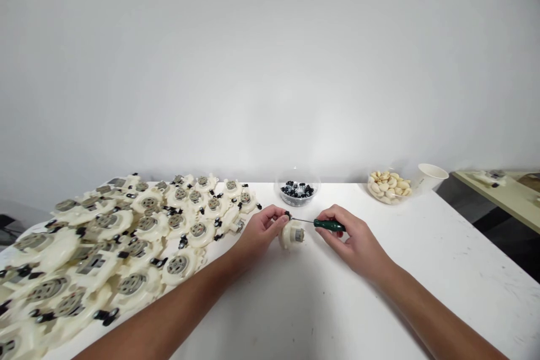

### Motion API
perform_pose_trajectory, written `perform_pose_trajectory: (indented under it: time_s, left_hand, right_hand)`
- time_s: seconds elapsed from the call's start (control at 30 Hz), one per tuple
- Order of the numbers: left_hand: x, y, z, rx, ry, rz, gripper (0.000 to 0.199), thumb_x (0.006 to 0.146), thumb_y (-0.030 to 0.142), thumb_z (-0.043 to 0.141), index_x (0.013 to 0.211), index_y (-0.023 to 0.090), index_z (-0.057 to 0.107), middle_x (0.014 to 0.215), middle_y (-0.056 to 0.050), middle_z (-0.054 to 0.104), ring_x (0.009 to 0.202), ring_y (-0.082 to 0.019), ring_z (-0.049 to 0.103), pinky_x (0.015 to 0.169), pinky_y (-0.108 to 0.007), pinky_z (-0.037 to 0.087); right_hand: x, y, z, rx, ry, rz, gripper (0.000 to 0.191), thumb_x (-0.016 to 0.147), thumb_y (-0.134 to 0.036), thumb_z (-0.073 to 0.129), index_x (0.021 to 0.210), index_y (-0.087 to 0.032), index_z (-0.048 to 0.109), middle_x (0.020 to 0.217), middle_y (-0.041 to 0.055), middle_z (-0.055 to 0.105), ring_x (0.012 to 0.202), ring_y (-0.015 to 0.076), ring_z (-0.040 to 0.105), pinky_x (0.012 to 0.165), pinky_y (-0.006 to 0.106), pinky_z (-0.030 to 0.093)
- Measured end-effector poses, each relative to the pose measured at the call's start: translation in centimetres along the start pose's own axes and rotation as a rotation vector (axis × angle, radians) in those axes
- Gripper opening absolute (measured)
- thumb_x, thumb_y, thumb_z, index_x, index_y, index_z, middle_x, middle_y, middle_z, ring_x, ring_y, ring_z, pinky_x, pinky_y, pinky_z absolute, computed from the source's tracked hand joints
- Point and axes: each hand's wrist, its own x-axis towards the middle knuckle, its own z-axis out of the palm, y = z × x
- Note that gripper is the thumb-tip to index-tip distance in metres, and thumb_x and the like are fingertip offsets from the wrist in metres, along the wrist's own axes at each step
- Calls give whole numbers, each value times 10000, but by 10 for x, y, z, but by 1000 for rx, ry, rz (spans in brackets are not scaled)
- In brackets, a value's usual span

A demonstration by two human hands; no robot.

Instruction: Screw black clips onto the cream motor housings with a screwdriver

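Note:
My left hand [266, 226] is closed on a cream plastic motor housing [286, 237], held up just above the table. A grey motor [299, 234] sticks out of its right side. At the housing's top, near my left fingertips, sits a small black part [288, 215]. My right hand [346, 237] grips the green handle of a screwdriver [329, 225]. Its thin metal shaft points left and its tip meets the black part, or comes very close to it. The fingers partly cover the housing's left side.
Many similar motor housings [145, 224] with black parts crowd the left of the white table [337, 304]. Behind my hands stands a clear bowl [296, 198] of small black pieces. To the right are a bowl of cream pieces [388, 185], a white cup [429, 176] and another table [502, 197].

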Motion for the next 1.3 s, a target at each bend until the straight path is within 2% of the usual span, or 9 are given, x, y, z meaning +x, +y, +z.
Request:
perform_pose_trajectory:
  time_s: [0.17,0.33,0.43,0.53,0.6,0.73,0.93,1.1,1.3]
  left_hand:
    - [-1,1,0,5,-2,-7,298,900,471,661,929,174,655,784,7,620,712,-157,554,667,-248,419]
    - [-2,0,-1,18,-9,-9,301,904,478,654,913,176,657,777,14,619,708,-152,550,671,-248,409]
    - [-1,0,-1,23,-15,-6,311,907,485,648,923,174,649,774,15,603,700,-150,535,664,-250,404]
    - [-1,-1,-1,61,-15,3,312,908,485,646,921,173,649,775,12,592,699,-150,520,661,-252,396]
    - [-1,-1,-1,75,-24,-3,311,904,486,649,909,175,651,766,13,587,685,-149,512,651,-251,392]
    - [0,-2,-1,16,-25,-11,296,898,473,658,921,178,655,766,16,603,681,-148,524,645,-244,394]
    - [-1,-2,0,8,11,-7,305,891,483,659,921,180,660,763,10,624,674,-155,539,641,-249,404]
    - [-2,-4,-1,110,38,38,291,903,473,647,925,184,667,764,14,600,671,-149,516,644,-251,408]
    - [-2,-6,-1,138,32,42,298,922,481,623,942,185,658,787,3,602,694,-158,528,650,-253,416]
  right_hand:
    - [-2,5,3,-38,69,2,181,974,-391,609,1046,-247,692,932,58,711,758,204,633,624,299,482]
    - [-4,4,6,-58,76,147,252,957,-478,621,949,-249,724,850,26,731,677,189,613,590,290,443]
    - [-4,3,9,-95,52,221,355,963,-529,585,808,-228,693,644,-13,618,565,155,493,532,276,355]
    - [-4,3,8,-113,47,243,454,976,-538,551,669,-206,588,568,-33,472,544,136,407,511,266,295]
    - [-2,1,5,-78,42,231,407,979,-515,556,714,-207,581,602,-35,478,556,134,415,517,261,310]
    - [1,-4,-2,14,-11,147,206,959,-424,610,1048,-239,600,782,-16,591,622,145,492,561,257,398]
    - [0,1,-1,-26,11,54,174,965,-413,607,1004,-249,652,904,46,697,746,192,613,597,278,478]
    - [-4,3,2,-30,66,84,207,943,-447,644,1001,-257,701,942,48,740,777,211,667,621,295,530]
    - [-3,-3,5,20,95,183,254,935,-478,646,946,-237,726,861,38,748,709,201,657,597,289,502]
